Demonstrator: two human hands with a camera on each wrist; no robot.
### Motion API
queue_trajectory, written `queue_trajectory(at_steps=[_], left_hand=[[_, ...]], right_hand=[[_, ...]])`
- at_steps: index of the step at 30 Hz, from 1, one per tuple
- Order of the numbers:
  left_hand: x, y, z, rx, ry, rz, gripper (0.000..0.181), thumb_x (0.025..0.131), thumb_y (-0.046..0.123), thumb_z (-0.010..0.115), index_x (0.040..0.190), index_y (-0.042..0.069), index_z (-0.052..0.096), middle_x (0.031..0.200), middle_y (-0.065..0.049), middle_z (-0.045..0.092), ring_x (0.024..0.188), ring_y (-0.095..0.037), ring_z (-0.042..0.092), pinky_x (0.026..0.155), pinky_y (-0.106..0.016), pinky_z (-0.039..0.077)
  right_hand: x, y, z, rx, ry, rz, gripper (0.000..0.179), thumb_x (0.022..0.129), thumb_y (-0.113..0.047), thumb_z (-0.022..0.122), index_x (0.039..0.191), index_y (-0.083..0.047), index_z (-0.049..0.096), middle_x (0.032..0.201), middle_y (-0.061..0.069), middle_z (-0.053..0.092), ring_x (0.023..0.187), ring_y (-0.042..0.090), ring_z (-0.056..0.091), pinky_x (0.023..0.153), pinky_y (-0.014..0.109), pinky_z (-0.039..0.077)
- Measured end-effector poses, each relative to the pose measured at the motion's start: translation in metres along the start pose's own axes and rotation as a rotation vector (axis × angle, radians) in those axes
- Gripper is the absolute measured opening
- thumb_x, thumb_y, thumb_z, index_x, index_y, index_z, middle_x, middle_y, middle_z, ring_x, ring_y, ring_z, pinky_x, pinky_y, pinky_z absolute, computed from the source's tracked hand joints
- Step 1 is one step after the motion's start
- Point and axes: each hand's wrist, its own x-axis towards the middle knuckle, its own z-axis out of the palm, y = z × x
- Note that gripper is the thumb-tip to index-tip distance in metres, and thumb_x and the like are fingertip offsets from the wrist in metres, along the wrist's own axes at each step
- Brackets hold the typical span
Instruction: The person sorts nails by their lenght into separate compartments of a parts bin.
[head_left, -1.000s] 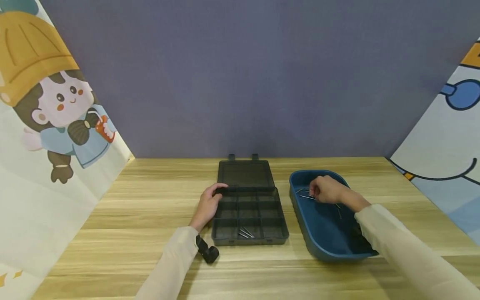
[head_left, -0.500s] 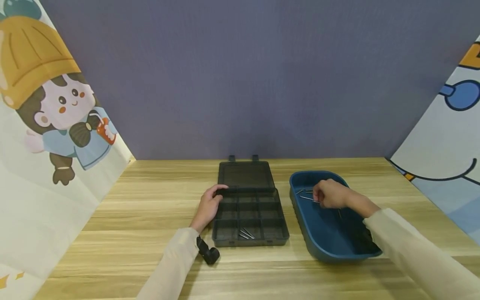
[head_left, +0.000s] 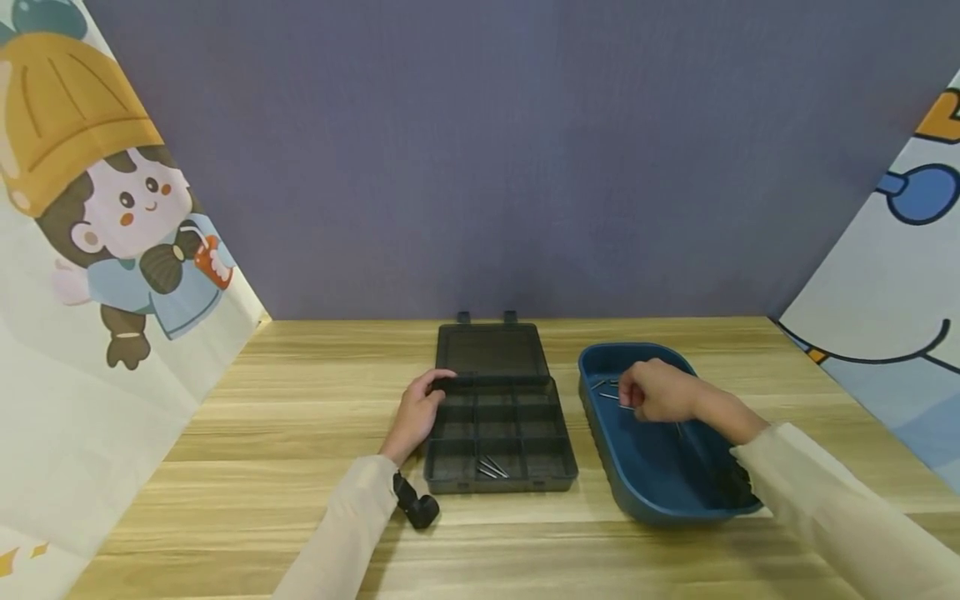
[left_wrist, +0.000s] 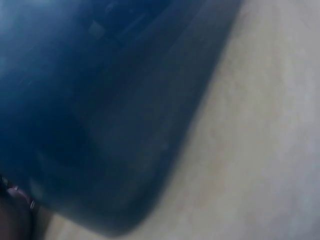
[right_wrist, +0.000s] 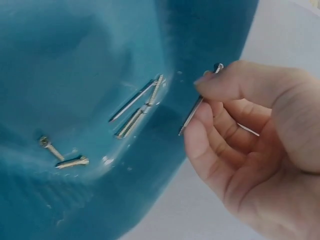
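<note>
My right hand (head_left: 660, 392) is over the blue bin (head_left: 637, 467), its thumb and forefinger pinching a thin metal nail (right_wrist: 192, 115). A bright sliver of metal (right_wrist: 248, 130) shows among its other fingers. Below it in the right wrist view lie a loose nail (right_wrist: 131, 101) and several screws (right_wrist: 129, 123). My left hand (head_left: 415, 417) rests on the left edge of the dark compartment box (head_left: 474, 482), one finger stretched along the back corner and the thumb at the side rim. Several nails (head_left: 492, 469) lie in the box's front middle compartment.
The box's lid (head_left: 492, 350) lies folded back toward the grey wall panel (head_left: 510, 167). Both containers stand on a wooden table (head_left: 300, 400). A black wrist camera (head_left: 420, 508) sits on the left wrist near the box's front corner. The left wrist view is blurred.
My right hand has shifted slightly to the near right within the bin, then a little back left. The left hand and the box have stayed put.
</note>
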Motion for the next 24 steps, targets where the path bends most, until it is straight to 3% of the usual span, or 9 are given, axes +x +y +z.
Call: queue_trajectory(at_steps=[9, 24], left_hand=[[0.000, 0.000, 0.001, -0.009, 0.004, 0.000, 0.035, 0.085, -0.003, 0.047, 0.115, 0.002, 0.064, 0.130, -0.021, 0.056, 0.129, -0.035, 0.044, 0.107, -0.052, 0.033], [-0.001, 0.001, 0.000, -0.007, -0.009, -0.007, 0.036, 0.085, -0.004, 0.046, 0.117, 0.002, 0.063, 0.133, -0.020, 0.055, 0.129, -0.034, 0.043, 0.107, -0.053, 0.033]], right_hand=[[0.000, -0.023, -0.008, -0.026, 0.001, -0.082, 0.019, 0.073, 0.011, 0.060, 0.079, -0.007, 0.063, 0.066, -0.006, 0.053, 0.058, 0.005, 0.042, 0.056, 0.021, 0.039], [0.008, -0.063, -0.006, -0.035, -0.043, -0.123, 0.024, 0.073, 0.013, 0.058, 0.079, -0.010, 0.063, 0.062, -0.006, 0.045, 0.056, 0.005, 0.034, 0.054, 0.021, 0.033]])
